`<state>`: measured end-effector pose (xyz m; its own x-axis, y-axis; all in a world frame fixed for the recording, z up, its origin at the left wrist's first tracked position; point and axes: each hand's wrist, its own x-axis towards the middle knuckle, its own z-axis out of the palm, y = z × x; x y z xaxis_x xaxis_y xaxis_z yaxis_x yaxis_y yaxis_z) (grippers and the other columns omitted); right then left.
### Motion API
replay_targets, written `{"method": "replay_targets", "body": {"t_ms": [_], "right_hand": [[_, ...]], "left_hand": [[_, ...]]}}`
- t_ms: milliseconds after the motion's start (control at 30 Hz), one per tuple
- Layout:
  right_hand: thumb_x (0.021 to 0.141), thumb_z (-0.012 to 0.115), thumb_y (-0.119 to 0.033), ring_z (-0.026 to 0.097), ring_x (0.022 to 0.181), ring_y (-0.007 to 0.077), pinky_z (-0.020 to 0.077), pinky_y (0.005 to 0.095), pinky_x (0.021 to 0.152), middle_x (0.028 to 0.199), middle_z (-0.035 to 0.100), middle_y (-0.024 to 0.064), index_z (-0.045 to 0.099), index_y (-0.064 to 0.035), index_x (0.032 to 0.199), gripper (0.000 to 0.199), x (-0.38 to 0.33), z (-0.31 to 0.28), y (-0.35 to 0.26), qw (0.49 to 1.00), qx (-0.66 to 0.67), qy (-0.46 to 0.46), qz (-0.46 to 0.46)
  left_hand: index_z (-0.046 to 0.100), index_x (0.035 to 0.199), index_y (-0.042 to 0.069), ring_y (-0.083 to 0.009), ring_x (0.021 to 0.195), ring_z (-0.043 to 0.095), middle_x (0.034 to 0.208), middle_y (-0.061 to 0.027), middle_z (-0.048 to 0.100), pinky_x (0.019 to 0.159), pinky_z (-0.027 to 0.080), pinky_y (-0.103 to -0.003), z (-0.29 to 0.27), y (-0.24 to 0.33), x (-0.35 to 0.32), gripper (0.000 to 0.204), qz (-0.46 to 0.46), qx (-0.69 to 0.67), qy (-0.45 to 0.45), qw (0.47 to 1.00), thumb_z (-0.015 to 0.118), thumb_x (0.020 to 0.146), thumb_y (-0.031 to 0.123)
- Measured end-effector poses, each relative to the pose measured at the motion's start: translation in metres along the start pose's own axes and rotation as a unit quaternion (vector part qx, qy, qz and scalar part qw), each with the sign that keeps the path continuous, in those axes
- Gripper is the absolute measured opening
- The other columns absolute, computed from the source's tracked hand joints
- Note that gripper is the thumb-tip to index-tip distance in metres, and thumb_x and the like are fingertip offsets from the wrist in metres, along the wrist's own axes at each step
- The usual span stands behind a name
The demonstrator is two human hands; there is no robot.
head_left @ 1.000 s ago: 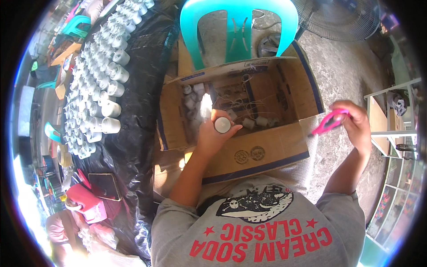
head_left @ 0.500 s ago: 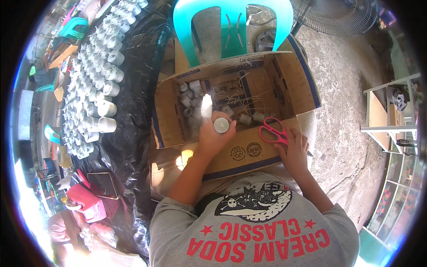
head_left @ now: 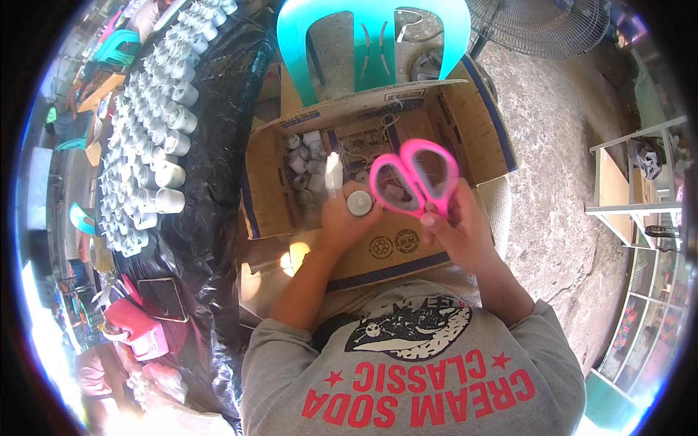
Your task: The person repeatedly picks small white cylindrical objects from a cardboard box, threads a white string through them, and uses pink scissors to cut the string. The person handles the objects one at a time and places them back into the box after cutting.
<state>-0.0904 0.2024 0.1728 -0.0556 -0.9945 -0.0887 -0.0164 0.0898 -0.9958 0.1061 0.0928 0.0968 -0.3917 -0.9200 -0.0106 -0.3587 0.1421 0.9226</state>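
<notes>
My left hand [head_left: 342, 231] is closed round a small pale grey cylinder that looks like a candle [head_left: 359, 203], its round end facing up. Bright sun washes out a finger of this hand. My right hand [head_left: 463, 236] grips pink-handled scissors [head_left: 414, 178] near where the handles meet, with both finger loops raised beside the left hand; the blades cannot be made out. Both hands are over the front flap of an open cardboard box [head_left: 342, 270]. Inside the box, several similar grey cylinders [head_left: 299, 161] lie at the left, and thin pale strings lie beyond.
Rows of grey cylinders with wicks [head_left: 178, 120] stand on a black plastic-covered table [head_left: 225, 94] at the left, with a phone [head_left: 163, 299] and a pink pouch [head_left: 138, 327] nearer. A turquoise chair [head_left: 374, 22] stands behind the box, a fan [head_left: 542, 25] far right, shelving [head_left: 632, 208] at the right.
My right hand has lifted the scissors off the box flap and brought them up and left, close to my left hand. The left hand still holds its cylinder.
</notes>
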Motion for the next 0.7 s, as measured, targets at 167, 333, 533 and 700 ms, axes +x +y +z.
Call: {"method": "replay_targets", "body": {"t_ms": [167, 333, 533, 700], "right_hand": [[0.101, 0.046, -0.029, 0.064, 0.067, 0.0276, 0.0488, 0.0432, 0.061, 0.081, 0.063, 0.0149, 0.043, -0.0032, 0.112, 0.028, 0.011, 0.044, 0.007, 0.954, -0.297, 0.01, -0.032], [0.101, 0.045, -0.027, 0.064, 0.062, 0.0277, 0.0472, 0.0425, 0.056, 0.072, 0.061, 0.0154, 0.042, -0.003, 0.11, 0.025, 0.017, 0.038, 0.016, 0.991, -0.122, 0.034, 0.043], [0.101, 0.043, -0.023, 0.053, 0.053, 0.0127, 0.0426, 0.0294, 0.049, 0.063, 0.054, 0.0052, 0.043, -0.0027, 0.108, 0.022, 0.011, 0.058, 0.003, 0.994, -0.057, -0.07, 0.066], [0.101, 0.043, -0.023, 0.05, 0.051, 0.0117, 0.0381, 0.0272, 0.043, 0.062, 0.051, 0.004, 0.05, -0.0007, 0.106, 0.024, -0.002, 0.05, 0.017, 0.963, -0.114, 0.066, -0.236]], "left_hand": [[0.064, 0.088, 0.008, -0.0208, 0.076, 0.068, 0.082, -0.0087, 0.068, 0.07, 0.053, -0.034, -0.004, -0.009, -0.002, 0.022, 0.022, -0.04, 0.032, 0.998, 0.077, 0.075, 0.021], [0.064, 0.087, 0.007, -0.0209, 0.072, 0.066, 0.08, -0.0086, 0.067, 0.067, 0.052, -0.033, -0.005, -0.012, -0.001, 0.023, -0.001, 0.019, 0.042, 0.999, 0.078, 0.075, 0.02], [0.063, 0.086, 0.006, -0.0272, 0.071, 0.068, 0.076, -0.0104, 0.065, 0.065, 0.053, -0.036, -0.005, 0.003, -0.005, 0.023, 0.1, 0.004, 0.073, 0.992, 0.076, 0.076, 0.024], [0.062, 0.082, 0.004, -0.0176, 0.068, 0.062, 0.077, -0.0069, 0.063, 0.062, 0.05, -0.031, -0.008, 0.008, -0.009, 0.017, 0.05, -0.008, 0.07, 0.996, 0.076, 0.076, 0.011]]}}
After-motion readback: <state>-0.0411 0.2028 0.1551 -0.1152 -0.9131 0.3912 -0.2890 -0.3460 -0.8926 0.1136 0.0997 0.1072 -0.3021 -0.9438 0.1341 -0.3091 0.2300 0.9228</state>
